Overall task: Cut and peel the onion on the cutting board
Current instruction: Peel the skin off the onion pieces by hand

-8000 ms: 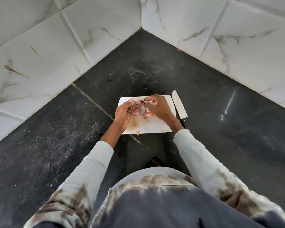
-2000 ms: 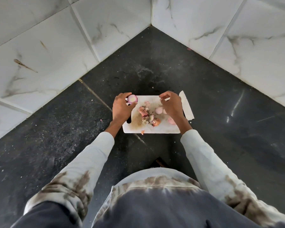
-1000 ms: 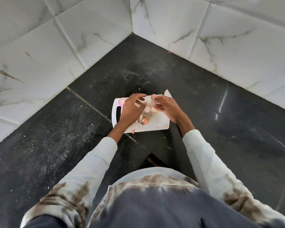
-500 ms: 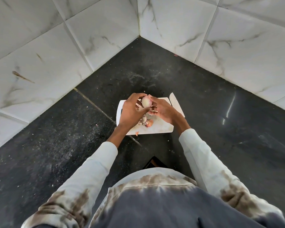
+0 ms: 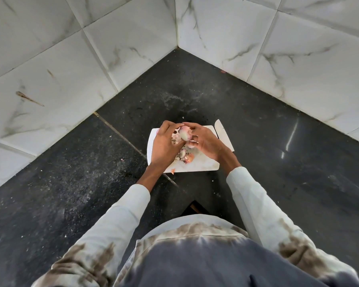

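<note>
We hold a pale, pink-tinged onion piece point(image 5: 184, 134) up above the far half of the white cutting board point(image 5: 203, 165), gripped between both hands. Our left hand point(image 5: 164, 147) curls its fingers around the piece from the left side, and our right hand point(image 5: 205, 141) closes on it from the right with the thumb and fingertips touching its top. Half a second ago we gripped the piece in much the same way; a second ago our hands were lower, picking among the pieces on the board, and two seconds ago they were well apart, the left one holding a cut onion half at the board's left end. Below our hands a small heap of peels and scraps point(image 5: 184, 157) lies near the middle of the board, with an orange-pink bit at its right. One small scrap of skin point(image 5: 173, 171) sits at the board's near edge, partly over the dark surface point(image 5: 91, 162). The knife point(image 5: 223, 134) lies on the surface just beside the board's right edge, its white blade pointing away from us; our right hand and wrist cover its handle end. Eight seconds ago it lay in the same spot beside the board. White marbled wall tiles point(image 5: 278, 48) meet in a corner beyond the board. Our pale sleeves point(image 5: 255, 195) show brown staining towards the elbows.
</note>
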`<state>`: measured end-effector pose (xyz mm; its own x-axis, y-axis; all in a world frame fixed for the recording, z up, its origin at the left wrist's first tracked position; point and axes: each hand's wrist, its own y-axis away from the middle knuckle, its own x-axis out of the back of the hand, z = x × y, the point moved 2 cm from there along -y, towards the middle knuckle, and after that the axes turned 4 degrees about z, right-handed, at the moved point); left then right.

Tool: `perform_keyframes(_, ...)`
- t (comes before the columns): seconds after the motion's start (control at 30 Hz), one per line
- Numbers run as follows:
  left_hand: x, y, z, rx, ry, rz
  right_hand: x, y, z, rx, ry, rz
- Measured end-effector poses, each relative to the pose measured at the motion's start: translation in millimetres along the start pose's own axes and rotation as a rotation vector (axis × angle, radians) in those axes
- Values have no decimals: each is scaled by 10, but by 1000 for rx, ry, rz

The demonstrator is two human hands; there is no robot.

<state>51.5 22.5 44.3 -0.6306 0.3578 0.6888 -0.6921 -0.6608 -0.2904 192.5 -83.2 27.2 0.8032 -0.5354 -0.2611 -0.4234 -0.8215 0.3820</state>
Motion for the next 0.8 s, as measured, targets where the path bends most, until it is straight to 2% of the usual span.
perform_keyframes(0.13,-21,7,-50,92,65,-59,4,-11,7,61,62,37)
perform_keyframes(0.4,-22,-105,-102,397,594,-195,13,-12,-28,82,39,41)
perform_keyframes(0.8,-166,-103,-19,517,733,-90,27,-32,-105,89,157,79)
